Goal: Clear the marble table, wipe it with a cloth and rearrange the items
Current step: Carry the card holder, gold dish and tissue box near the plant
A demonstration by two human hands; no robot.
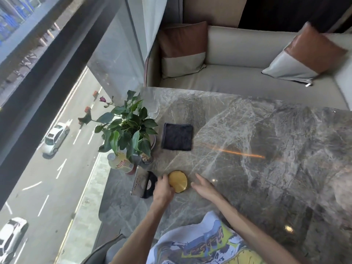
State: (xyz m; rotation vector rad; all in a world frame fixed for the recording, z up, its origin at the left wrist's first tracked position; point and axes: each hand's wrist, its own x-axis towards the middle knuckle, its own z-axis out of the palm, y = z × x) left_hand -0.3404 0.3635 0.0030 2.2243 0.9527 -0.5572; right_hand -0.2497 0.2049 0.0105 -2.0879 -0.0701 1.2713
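Observation:
A round gold object rests on the grey marble table near its left side. My left hand grips its left edge. Just to the right of it, my right hand lies flat with the fingers spread, holding nothing. A folded dark cloth lies farther back on the table. A potted green plant stands at the table's left edge, with a yellow drink bottle in front of it. A black object with a metal sign stand sits left of the gold object.
A clear glass dish sits behind the plant. A small dark pot stands beside the bottle. A beige sofa with two cushions borders the far side of the table. A large window runs along the left.

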